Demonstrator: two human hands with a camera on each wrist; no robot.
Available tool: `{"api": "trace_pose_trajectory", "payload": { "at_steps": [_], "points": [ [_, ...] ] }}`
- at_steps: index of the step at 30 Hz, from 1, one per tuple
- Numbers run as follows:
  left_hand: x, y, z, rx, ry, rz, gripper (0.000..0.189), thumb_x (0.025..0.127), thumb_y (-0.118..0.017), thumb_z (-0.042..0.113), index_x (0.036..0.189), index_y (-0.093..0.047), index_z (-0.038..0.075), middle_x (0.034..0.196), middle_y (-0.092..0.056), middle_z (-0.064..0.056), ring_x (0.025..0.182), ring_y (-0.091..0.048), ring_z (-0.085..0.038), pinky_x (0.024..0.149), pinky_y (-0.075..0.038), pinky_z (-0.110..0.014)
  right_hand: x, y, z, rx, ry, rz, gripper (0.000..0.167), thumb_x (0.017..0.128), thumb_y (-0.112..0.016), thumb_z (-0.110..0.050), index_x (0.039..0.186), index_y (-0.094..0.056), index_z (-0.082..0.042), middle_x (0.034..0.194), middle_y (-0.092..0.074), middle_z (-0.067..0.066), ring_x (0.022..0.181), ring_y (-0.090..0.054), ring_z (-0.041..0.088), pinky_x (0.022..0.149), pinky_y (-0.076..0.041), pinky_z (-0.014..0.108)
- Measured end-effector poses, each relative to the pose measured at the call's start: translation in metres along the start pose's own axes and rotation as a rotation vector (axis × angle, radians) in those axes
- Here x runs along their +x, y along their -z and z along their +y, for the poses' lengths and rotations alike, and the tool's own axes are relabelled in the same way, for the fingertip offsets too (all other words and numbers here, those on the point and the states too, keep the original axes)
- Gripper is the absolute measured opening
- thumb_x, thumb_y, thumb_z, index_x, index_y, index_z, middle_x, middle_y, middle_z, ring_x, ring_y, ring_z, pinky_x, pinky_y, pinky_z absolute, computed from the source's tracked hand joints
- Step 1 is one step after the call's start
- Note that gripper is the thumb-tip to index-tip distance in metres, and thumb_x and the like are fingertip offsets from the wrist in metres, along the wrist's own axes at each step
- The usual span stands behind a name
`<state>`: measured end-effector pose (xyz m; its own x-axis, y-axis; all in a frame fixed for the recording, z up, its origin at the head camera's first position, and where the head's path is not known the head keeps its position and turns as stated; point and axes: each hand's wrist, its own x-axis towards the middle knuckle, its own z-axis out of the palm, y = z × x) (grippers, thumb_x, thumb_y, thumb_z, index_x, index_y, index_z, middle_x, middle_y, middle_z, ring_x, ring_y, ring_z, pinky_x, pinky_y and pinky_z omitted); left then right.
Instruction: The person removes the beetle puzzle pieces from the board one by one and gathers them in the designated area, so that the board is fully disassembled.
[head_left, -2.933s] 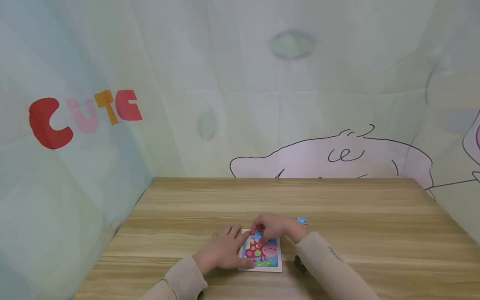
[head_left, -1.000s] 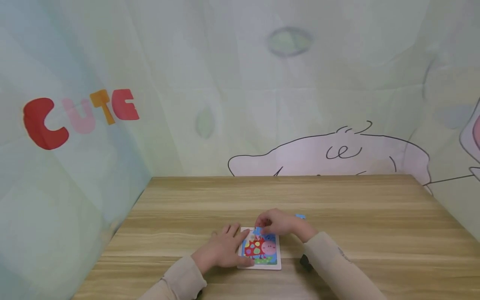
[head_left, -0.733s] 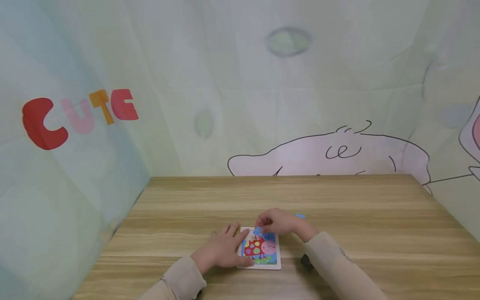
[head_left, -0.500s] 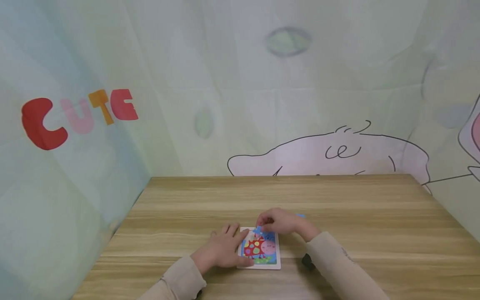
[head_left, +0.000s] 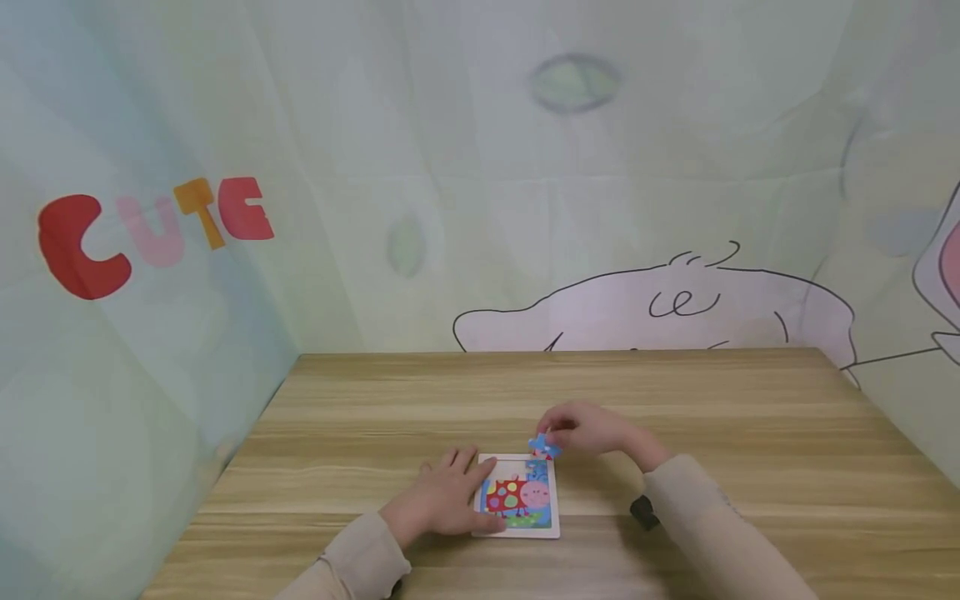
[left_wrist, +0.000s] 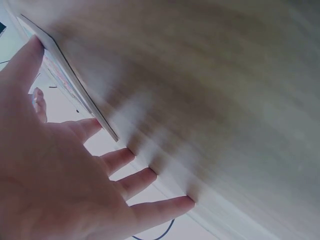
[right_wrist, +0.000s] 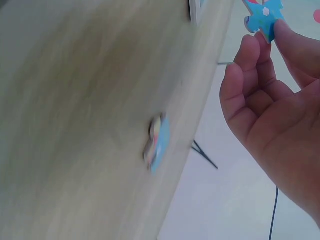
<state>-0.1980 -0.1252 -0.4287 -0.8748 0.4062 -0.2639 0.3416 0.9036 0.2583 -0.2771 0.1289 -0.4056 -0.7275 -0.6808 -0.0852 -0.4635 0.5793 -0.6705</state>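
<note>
In the head view, a white-framed jigsaw puzzle (head_left: 556,500) lies on the table, its picture a pink-faced character in a spotted red body. Its upper left part shows bare pale backing. My left hand (head_left: 444,500) rests at its left side, fingers spread, thumb and index finger on the frame. My right hand (head_left: 588,427) pinches a blue puzzle piece (head_left: 544,447) just above the frame's top right corner. The right wrist view shows that piece (right_wrist: 264,17) between thumb and fingertips. Another loose puzzle piece (right_wrist: 159,142) lies on the table there; in the head view my right hand hides it.
The wooden table (head_left: 405,400) ends at the back against a printed cloth (head_left: 360,208) with a cartoon outline and coloured letters. A dark object (head_left: 644,512) shows beside my right sleeve.
My right hand has drawn the blue puzzle piece up and right, away from the gap at the puzzle's top, uncovering the pale backing. My left hand has stayed in place.
</note>
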Motion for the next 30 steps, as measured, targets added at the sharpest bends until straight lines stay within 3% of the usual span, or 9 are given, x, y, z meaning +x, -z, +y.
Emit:
{"api": "trace_pose_trajectory", "payload": {
  "at_steps": [10, 18, 30],
  "points": [
    [0.0, -0.001, 0.0, 0.005, -0.006, 0.012, 0.091, 0.077, -0.063, 0.068, 0.148, -0.039, 0.017, 0.154, -0.029, -0.017, 0.139, -0.026, -0.043, 0.101, -0.023, -0.074, -0.025, 0.025, 0.022, 0.027, -0.032, 0.031, 0.016, 0.097, -0.056, -0.013, 0.104, -0.07, -0.008, 0.093, -0.065, -0.001, 0.083, -0.055, 0.015, 0.074, -0.048, 0.03],
    [0.0, 0.0, 0.001, -0.002, 0.001, -0.002, 0.09, 0.077, -0.064, 0.067, 0.148, -0.039, 0.017, 0.154, -0.029, -0.017, 0.139, -0.025, -0.043, 0.101, -0.023, -0.074, -0.048, 0.039, 0.043, -0.025, -0.056, 0.065, 0.017, 0.096, -0.057, -0.014, 0.105, -0.07, -0.005, 0.099, -0.066, 0.002, 0.089, -0.056, 0.014, 0.079, -0.048, 0.034],
    [-0.003, 0.001, 0.001, -0.004, -0.011, 0.012, 0.089, 0.078, -0.064, 0.066, 0.148, -0.04, 0.016, 0.153, -0.03, -0.017, 0.139, -0.026, -0.043, 0.1, -0.023, -0.074, -0.067, 0.052, 0.066, -0.05, -0.09, 0.12, 0.011, 0.092, -0.062, -0.012, 0.097, -0.068, -0.005, 0.09, -0.065, -0.001, 0.084, -0.055, 0.013, 0.076, -0.046, 0.033]
  ]
}}
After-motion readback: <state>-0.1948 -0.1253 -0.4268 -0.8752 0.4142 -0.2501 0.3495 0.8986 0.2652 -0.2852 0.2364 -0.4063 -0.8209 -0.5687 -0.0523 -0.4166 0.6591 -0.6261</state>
